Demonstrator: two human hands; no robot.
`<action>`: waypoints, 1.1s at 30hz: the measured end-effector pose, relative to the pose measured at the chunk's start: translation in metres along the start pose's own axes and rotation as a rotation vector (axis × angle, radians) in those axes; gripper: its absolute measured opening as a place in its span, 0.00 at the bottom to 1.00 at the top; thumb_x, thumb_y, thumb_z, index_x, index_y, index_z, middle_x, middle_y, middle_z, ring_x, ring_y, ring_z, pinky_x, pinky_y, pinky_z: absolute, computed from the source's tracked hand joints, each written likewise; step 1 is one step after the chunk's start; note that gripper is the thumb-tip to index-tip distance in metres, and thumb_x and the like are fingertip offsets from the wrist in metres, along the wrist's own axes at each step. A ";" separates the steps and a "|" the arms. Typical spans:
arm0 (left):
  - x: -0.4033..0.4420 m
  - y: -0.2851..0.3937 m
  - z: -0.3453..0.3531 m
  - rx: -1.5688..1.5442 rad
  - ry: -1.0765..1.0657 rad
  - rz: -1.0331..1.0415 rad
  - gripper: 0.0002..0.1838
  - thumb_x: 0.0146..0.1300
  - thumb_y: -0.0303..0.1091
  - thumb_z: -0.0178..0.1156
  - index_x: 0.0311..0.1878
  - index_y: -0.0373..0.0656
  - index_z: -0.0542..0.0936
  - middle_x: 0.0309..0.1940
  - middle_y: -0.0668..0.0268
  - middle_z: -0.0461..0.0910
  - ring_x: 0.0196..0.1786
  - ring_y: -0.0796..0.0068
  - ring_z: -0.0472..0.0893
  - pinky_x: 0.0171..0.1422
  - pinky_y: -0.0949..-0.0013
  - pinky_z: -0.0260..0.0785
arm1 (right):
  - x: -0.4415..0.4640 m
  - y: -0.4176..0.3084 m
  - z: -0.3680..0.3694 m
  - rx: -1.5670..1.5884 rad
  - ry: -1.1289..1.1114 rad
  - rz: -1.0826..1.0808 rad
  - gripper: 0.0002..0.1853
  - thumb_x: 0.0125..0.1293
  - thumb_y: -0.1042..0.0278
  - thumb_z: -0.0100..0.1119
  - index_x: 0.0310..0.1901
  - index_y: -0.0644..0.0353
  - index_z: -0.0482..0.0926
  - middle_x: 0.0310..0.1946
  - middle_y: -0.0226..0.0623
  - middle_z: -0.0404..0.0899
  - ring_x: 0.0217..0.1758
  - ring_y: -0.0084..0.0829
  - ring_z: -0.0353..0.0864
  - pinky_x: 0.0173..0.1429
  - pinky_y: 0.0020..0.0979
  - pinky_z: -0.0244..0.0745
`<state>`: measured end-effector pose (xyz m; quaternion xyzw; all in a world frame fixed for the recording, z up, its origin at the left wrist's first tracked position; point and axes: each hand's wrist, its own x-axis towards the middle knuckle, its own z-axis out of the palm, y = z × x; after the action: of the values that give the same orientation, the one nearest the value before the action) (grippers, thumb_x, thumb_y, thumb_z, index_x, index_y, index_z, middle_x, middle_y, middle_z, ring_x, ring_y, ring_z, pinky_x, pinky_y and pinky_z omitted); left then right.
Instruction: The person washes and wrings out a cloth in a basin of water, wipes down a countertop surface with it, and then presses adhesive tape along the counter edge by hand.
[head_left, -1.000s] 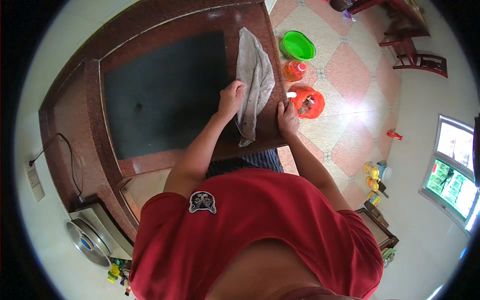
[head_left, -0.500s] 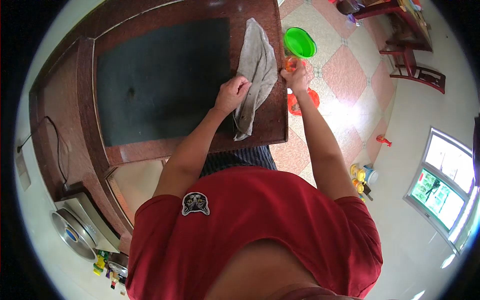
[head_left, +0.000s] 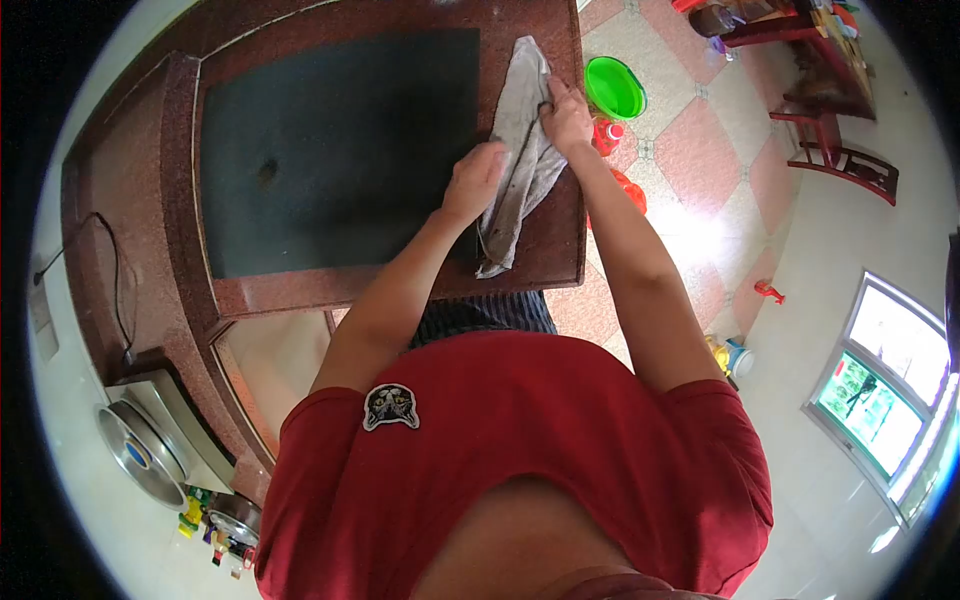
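A grey, creased cloth [head_left: 520, 110] lies lengthwise near the right edge of the reddish-brown stone counter [head_left: 545, 255], folded along its length. My right hand [head_left: 568, 122] is closed on the cloth's right side, its fingers bent over the fabric. At the cloth's left edge, my left hand [head_left: 474, 184] is curled with the fingertips against the fabric; part of its grip is hidden. Left of the cloth, a dark flat panel [head_left: 340, 150] covers much of the counter top.
Beyond the counter's right edge, a bright green bucket [head_left: 616, 88] and a red container [head_left: 606, 136] stand on the tiled floor, with a red bag [head_left: 630, 190] nearby. A wooden chair [head_left: 850, 170] is farther right. A cooker [head_left: 165, 430] sits at lower left.
My right hand has come left from beyond the counter edge onto the cloth and taken hold of its right side. The cloth has shifted in shape, while my left hand stays at its left edge.
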<state>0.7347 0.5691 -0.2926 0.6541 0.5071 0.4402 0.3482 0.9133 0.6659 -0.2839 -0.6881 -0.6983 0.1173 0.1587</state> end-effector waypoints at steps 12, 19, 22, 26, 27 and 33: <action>-0.014 0.023 0.022 0.567 -0.352 0.336 0.17 0.59 0.30 0.53 0.52 0.45 0.78 0.53 0.63 0.72 0.58 0.64 0.72 0.59 0.63 0.67 | -0.087 0.047 -0.009 -0.054 0.033 0.202 0.14 0.63 0.61 0.57 0.48 0.55 0.71 0.41 0.50 0.80 0.40 0.55 0.81 0.42 0.54 0.74; 0.017 0.015 0.056 0.460 -0.338 0.214 0.16 0.60 0.30 0.53 0.51 0.45 0.78 0.59 0.66 0.72 0.65 0.66 0.70 0.60 0.61 0.65 | 0.001 0.050 -0.017 -0.062 -0.154 0.277 0.15 0.64 0.63 0.54 0.50 0.57 0.70 0.50 0.51 0.78 0.54 0.53 0.79 0.53 0.53 0.74; 0.047 -0.008 0.082 0.535 -0.232 0.234 0.18 0.58 0.32 0.57 0.54 0.45 0.79 0.61 0.64 0.72 0.65 0.65 0.70 0.60 0.58 0.67 | 0.061 0.041 -0.015 -0.127 -0.230 0.350 0.16 0.65 0.64 0.51 0.53 0.59 0.71 0.55 0.50 0.77 0.60 0.51 0.77 0.60 0.52 0.73; 0.103 -0.011 0.084 0.552 -0.153 0.192 0.26 0.55 0.35 0.63 0.59 0.45 0.76 0.60 0.65 0.72 0.62 0.61 0.71 0.61 0.55 0.68 | 0.124 0.038 -0.010 -0.081 -0.233 0.323 0.22 0.63 0.63 0.53 0.57 0.60 0.70 0.57 0.52 0.77 0.62 0.51 0.75 0.64 0.50 0.70; 0.116 -0.007 0.086 0.570 -0.165 0.139 0.25 0.55 0.36 0.63 0.59 0.46 0.76 0.59 0.66 0.72 0.62 0.62 0.71 0.61 0.55 0.68 | 0.133 0.042 -0.004 -0.063 -0.209 0.289 0.23 0.62 0.62 0.54 0.58 0.61 0.70 0.57 0.54 0.77 0.63 0.51 0.75 0.65 0.49 0.69; 0.127 0.000 0.098 0.734 -0.152 0.130 0.22 0.57 0.40 0.62 0.57 0.51 0.78 0.53 0.69 0.74 0.57 0.65 0.71 0.55 0.54 0.67 | 0.149 0.099 0.065 0.089 -0.096 0.375 0.36 0.64 0.50 0.63 0.67 0.60 0.64 0.56 0.49 0.79 0.60 0.45 0.77 0.66 0.42 0.69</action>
<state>0.8381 0.6909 -0.3002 0.7970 0.5612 0.2005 0.0987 0.9794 0.8206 -0.3730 -0.7921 -0.5586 0.2084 0.1309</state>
